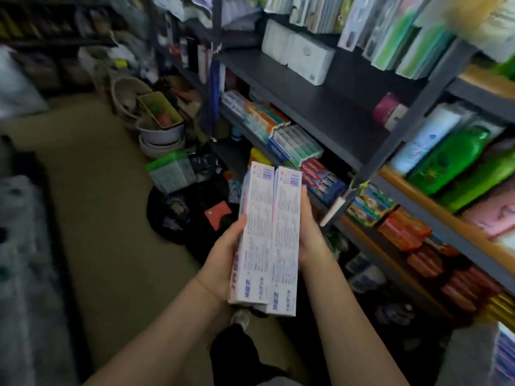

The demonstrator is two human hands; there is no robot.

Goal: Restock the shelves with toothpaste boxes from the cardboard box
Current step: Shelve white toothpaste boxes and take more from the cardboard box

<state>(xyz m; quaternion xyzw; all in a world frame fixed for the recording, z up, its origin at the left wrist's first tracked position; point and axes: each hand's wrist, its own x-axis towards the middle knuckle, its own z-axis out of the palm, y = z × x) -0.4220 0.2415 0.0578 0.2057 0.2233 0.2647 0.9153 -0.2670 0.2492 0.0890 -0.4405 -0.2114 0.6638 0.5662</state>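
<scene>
Gripping two white toothpaste boxes (267, 235) side by side between both hands, left hand (223, 263) curled round one long edge, right hand (312, 238) cupping the other. Hovering over the floor (92, 190), not yet shelved. Aiming, likely, for the toothpaste shelf (328, 151) ahead, with the post (390, 143) crowding its right side.

Dim indoor light, floor in shadow, motion blur throughout, wide-angle bending at edges

Two white toothpaste boxes (267, 240) side by side, touching, printed backs up, long ends pointing twelve o'clock.
</scene>
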